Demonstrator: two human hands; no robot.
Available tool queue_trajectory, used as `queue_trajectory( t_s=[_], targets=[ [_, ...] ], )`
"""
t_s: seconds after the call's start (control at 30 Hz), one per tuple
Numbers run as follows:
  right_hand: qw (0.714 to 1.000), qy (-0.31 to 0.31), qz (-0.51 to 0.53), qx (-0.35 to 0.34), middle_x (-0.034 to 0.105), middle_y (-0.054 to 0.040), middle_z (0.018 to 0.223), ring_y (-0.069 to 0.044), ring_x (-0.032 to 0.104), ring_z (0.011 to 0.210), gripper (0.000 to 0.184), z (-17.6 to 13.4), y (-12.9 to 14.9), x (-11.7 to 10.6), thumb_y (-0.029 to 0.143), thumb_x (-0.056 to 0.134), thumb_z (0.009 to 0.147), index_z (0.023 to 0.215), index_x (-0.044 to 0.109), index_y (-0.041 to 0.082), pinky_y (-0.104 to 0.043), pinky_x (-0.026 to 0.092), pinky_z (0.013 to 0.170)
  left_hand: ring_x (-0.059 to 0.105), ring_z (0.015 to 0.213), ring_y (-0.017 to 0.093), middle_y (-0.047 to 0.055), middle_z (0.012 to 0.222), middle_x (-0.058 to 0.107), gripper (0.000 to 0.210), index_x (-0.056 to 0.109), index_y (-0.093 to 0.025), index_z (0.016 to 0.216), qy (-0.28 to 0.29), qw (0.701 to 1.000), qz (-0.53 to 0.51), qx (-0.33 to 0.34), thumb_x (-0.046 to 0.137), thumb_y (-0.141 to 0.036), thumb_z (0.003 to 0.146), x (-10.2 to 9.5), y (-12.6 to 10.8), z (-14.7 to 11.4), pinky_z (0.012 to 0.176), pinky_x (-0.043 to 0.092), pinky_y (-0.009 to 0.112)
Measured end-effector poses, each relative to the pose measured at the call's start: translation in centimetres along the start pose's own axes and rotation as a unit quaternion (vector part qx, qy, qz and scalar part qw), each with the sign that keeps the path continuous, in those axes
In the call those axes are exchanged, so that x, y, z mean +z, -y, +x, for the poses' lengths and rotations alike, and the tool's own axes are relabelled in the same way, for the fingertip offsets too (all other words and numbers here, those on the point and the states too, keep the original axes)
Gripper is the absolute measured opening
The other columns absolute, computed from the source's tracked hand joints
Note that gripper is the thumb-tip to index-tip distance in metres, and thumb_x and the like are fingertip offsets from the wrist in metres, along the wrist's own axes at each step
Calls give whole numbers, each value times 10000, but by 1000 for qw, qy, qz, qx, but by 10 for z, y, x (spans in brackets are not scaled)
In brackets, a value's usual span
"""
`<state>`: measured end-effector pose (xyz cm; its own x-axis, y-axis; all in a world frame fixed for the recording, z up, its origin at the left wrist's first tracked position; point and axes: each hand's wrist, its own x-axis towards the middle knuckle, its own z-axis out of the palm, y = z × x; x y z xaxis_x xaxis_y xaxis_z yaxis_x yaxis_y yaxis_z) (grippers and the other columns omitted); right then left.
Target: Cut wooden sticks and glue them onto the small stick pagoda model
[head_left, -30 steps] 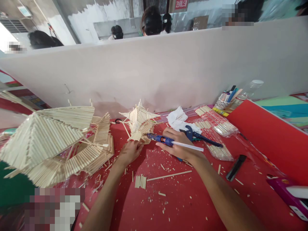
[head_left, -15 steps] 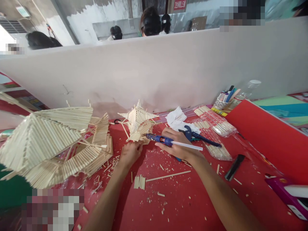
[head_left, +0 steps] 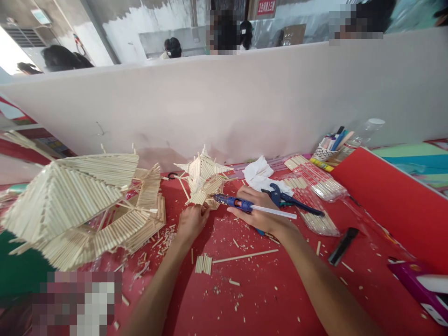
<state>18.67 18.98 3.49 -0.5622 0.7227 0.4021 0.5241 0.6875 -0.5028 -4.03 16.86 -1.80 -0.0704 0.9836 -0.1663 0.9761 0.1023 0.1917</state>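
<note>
My right hand is wrapped round a blue glue gun with a clear glue stick poking out of its back. The gun's nozzle is at the lower edge of a small pavilion model built from wooden sticks. At the model's near side, the fingers of my left hand are closed; what they pinch, if anything, is hidden. Several short cut sticks lie side by side nearer me, with one long stick to their right.
A larger stick-built model stands at the left. To the right lie a blue-handled cutter, white tissue, packs of chopsticks, a black strip-like object and a red board. A pale partition runs behind; scraps litter the red table.
The whole view has shifted slightly to the right and down. Both hands and the glue gun stay in nearly the same place against the small pavilion model.
</note>
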Motion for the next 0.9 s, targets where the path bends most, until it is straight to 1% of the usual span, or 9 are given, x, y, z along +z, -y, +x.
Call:
queue_trajectory(
  t_s=[0.13, 0.27, 0.3, 0.37, 0.5, 0.6, 0.7, 0.8, 0.9],
  targets=[
    [1000, 0, 1, 1, 582, -22, 851, -163, 582, 750, 273, 0, 1, -2, 429, 549, 960, 787, 557, 217, -302, 436, 662, 691, 952, 236, 126, 993, 732, 346, 608, -168, 1136, 17, 999, 3, 51, 361, -384, 1026, 0, 6, -3, 790, 446, 300],
    [1000, 2, 2, -1, 589, -27, 867, -172, 588, 777, 271, 0, 0, -3, 435, 554, 963, 800, 549, 218, -307, 440, 678, 680, 986, 223, 115, 1054, 721, 293, 561, -175, 1172, 31, 991, -33, 124, 359, -331, 1027, -11, 14, -18, 810, 442, 292],
    [1000, 2, 3, 0, 589, -26, 866, -171, 585, 769, 276, 0, 0, -3, 438, 554, 963, 797, 545, 218, -308, 440, 678, 679, 994, 222, 111, 1068, 719, 293, 555, -186, 1192, 24, 991, -42, 121, 354, -323, 1028, -16, 14, -23, 817, 441, 293],
    [1000, 2, 7, 1, 589, -23, 862, -163, 577, 745, 290, -1, 0, -3, 448, 553, 965, 789, 540, 218, -310, 438, 676, 687, 971, 221, 95, 1035, 727, 295, 574, -214, 1181, 10, 995, -58, 87, 337, -304, 1029, -24, 15, -33, 805, 435, 293],
    [1000, -5, 10, -3, 591, -17, 855, -155, 568, 731, 311, -1, 0, -2, 462, 560, 960, 771, 543, 216, -305, 434, 663, 703, 854, 223, 69, 888, 739, 300, 641, -216, 1028, -25, 996, -79, 28, 353, -299, 1015, -31, 20, -51, 705, 403, 281],
    [1000, -6, 9, -1, 595, -15, 842, -152, 566, 721, 300, 0, 3, -3, 446, 564, 956, 765, 544, 216, -303, 435, 657, 703, 837, 223, 74, 897, 756, 270, 686, -203, 942, -56, 994, -98, -2, 448, -326, 971, -30, 31, -62, 694, 405, 277],
    [1000, -9, 17, 4, 602, -14, 827, -153, 567, 714, 282, 0, 5, -6, 432, 569, 953, 767, 542, 221, -304, 438, 653, 706, 847, 213, 43, 912, 771, 220, 717, -228, 901, -88, 985, -146, -40, 524, -334, 912, -27, 45, -75, 715, 430, 271],
    [1000, -16, 22, 0, 596, -18, 807, -162, 565, 715, 292, 0, 6, -9, 436, 565, 953, 757, 519, 225, -310, 434, 647, 700, 782, 196, 18, 822, 757, 213, 692, -230, 815, -116, 970, -200, -71, 575, -401, 865, -22, 56, -88, 690, 445, 260],
    [1000, -13, 24, 9, 592, -15, 806, -162, 560, 709, 310, 0, 6, -9, 452, 556, 955, 751, 497, 226, -317, 431, 652, 686, 764, 193, 16, 803, 737, 283, 652, -224, 798, -135, 967, -205, -70, 560, -482, 869, -17, 62, -98, 705, 458, 265]
  ],
)
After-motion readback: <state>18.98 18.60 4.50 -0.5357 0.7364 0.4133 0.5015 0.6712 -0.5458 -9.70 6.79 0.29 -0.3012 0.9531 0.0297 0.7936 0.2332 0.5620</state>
